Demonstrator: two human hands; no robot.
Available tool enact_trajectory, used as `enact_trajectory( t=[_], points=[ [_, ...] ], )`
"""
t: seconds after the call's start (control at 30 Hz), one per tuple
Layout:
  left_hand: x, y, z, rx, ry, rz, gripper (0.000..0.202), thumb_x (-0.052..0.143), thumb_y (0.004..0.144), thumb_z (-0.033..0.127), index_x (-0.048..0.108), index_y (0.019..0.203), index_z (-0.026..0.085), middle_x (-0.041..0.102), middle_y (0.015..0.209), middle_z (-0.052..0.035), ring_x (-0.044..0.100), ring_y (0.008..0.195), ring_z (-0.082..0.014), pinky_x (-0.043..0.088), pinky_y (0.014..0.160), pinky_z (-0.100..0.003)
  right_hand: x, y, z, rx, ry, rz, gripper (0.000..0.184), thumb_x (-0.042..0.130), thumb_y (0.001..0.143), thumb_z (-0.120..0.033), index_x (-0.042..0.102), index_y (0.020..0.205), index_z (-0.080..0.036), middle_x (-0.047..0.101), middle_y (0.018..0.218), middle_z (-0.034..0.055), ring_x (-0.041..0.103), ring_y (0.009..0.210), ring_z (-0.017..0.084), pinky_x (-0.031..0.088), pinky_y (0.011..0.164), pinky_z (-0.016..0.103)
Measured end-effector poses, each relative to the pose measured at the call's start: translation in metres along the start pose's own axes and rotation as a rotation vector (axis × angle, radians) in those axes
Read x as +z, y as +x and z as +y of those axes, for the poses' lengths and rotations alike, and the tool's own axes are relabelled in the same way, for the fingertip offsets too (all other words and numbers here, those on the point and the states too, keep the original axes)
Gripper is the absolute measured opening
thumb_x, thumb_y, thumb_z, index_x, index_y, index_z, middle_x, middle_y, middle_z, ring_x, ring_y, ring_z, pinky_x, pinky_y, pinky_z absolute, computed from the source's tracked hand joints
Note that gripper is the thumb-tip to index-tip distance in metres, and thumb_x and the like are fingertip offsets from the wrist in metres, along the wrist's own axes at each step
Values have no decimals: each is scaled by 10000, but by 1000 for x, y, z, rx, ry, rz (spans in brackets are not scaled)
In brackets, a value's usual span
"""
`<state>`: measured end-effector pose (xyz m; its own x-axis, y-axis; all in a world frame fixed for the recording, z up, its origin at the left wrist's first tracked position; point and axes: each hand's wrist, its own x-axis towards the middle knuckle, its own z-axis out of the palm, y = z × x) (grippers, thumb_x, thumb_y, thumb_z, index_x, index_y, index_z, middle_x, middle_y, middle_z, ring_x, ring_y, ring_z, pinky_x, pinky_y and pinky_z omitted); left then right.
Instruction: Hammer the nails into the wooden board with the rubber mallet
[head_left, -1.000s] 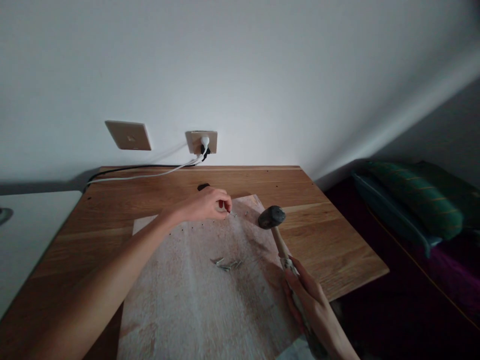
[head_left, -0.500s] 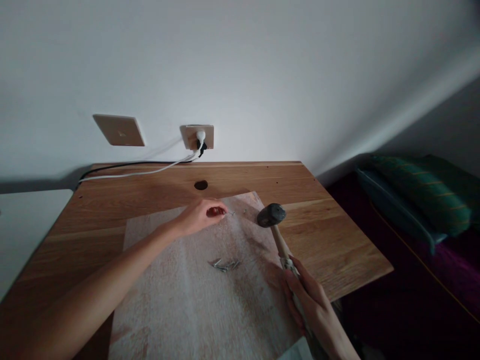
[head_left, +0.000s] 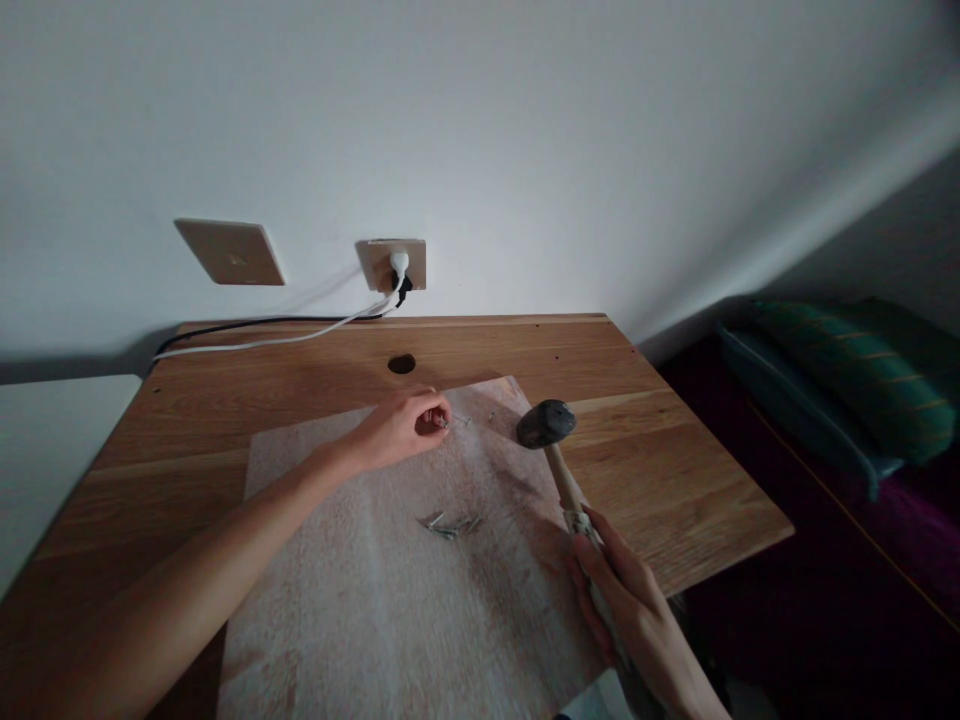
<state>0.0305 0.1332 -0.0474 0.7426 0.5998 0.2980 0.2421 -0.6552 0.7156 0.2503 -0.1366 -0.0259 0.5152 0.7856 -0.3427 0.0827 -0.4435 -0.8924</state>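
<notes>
My left hand (head_left: 405, 426) reaches over a pale board (head_left: 390, 590) lying on the wooden desk (head_left: 225, 400). Its fingers are pinched on a small nail (head_left: 444, 424) held against the board near its far edge. My right hand (head_left: 626, 610) grips the wooden handle of a hammer (head_left: 559, 465). The dark hammer head (head_left: 546, 423) hovers just right of the pinched nail, above the board's far right corner. A small heap of loose nails (head_left: 450, 524) lies on the board between my two hands.
A round cable hole (head_left: 401, 364) sits in the desk beyond the board. White and black cables (head_left: 285, 335) run along the desk's back edge to a wall socket (head_left: 394, 265). A blank wall plate (head_left: 229, 252) is at left. Green cushions (head_left: 847, 395) lie at right.
My left hand pulled back a little from the cable hole and settled on the board with the nail. The hammer head stayed beside it. The view tilted slightly.
</notes>
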Motion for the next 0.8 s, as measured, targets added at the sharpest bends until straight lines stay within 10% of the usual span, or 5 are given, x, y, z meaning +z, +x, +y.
enact_trajectory(
  t=[0.8],
  points=[
    [-1, 0, -4, 28, 20, 8, 90, 760, 878, 226, 689, 911, 182, 654, 926, -19, 620, 812, -149, 471, 755, -287, -3, 4, 6, -15, -9, -44, 713, 654, 915, -773, 614, 1327, -192, 544, 638, -94, 401, 332, 49, 330, 304, 157]
  ],
)
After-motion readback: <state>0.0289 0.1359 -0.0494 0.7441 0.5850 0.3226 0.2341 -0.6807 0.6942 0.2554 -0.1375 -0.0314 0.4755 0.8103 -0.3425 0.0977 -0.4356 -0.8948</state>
